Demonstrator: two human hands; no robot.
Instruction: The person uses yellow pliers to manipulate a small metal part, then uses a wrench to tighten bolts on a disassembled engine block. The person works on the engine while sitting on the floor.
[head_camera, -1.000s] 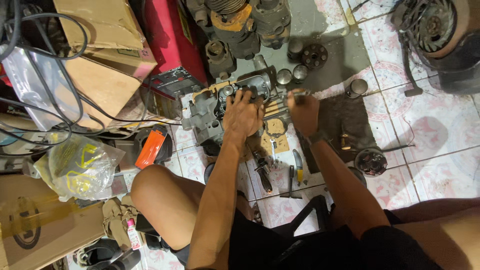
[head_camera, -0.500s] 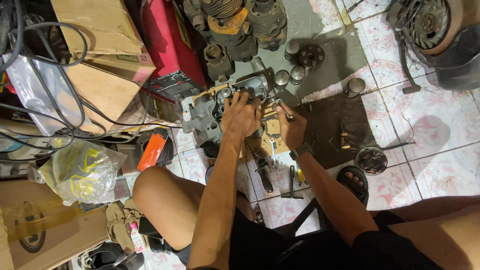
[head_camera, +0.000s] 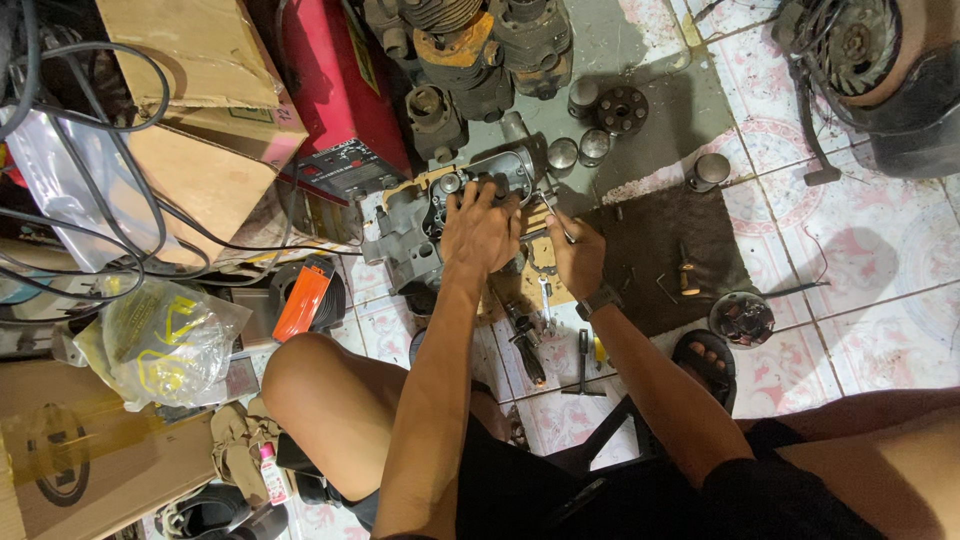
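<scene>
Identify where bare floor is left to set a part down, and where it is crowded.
Free: tiles right of the dark mat, below the round engine cover. Crowded: around the grey engine case under the left hand, and the tools below the right hand.

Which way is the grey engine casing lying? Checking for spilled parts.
Open side up: the grey engine casing shows its inner cavities, left hand on top.

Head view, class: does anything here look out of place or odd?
Yes. Small round metal parts lie scattered loose on the tiled floor beyond the grey engine casing under the left hand; hand tools lie loose beside the sandalled foot.
</scene>
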